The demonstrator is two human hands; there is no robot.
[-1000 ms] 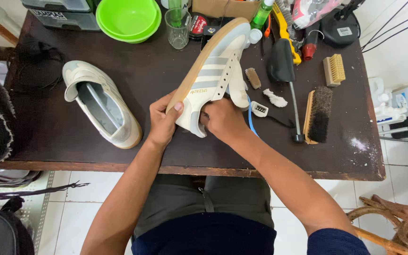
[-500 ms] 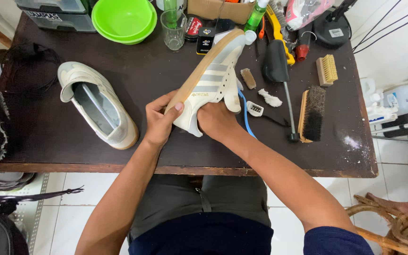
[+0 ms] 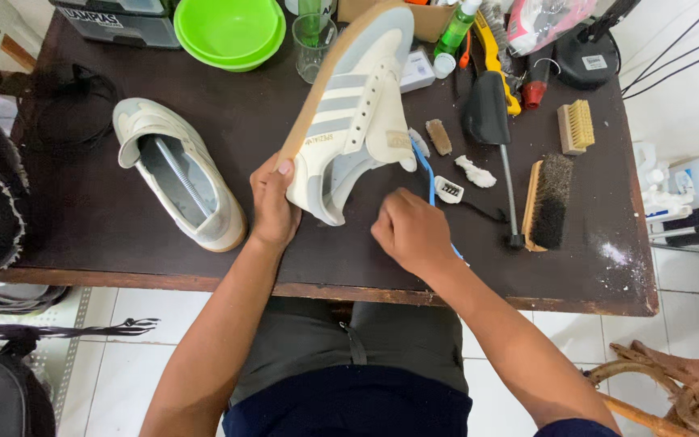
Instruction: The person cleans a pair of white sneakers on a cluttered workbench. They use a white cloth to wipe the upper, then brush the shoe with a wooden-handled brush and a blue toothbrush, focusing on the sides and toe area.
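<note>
Dark tabletop (image 3: 123, 235) is lying under my hands. My right hand (image 3: 411, 231) is curling closed on a blue-handled brush (image 3: 429, 174), while my left hand (image 3: 272, 204) is clamping the white sneaker (image 3: 357, 113) (sole turned leftward) just beyond it; farther left, another sneaker (image 3: 178, 171) is resting.

Small white box (image 3: 416, 71), perhaps cardboard carton (image 3: 430, 18) behind.

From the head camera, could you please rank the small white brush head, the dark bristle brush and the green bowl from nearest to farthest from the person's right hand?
From the right hand:
1. Small white brush head, just beyond the knuckles.
2. Dark bristle brush, off to the right.
3. Green bowl, at the table's far left edge.
</note>
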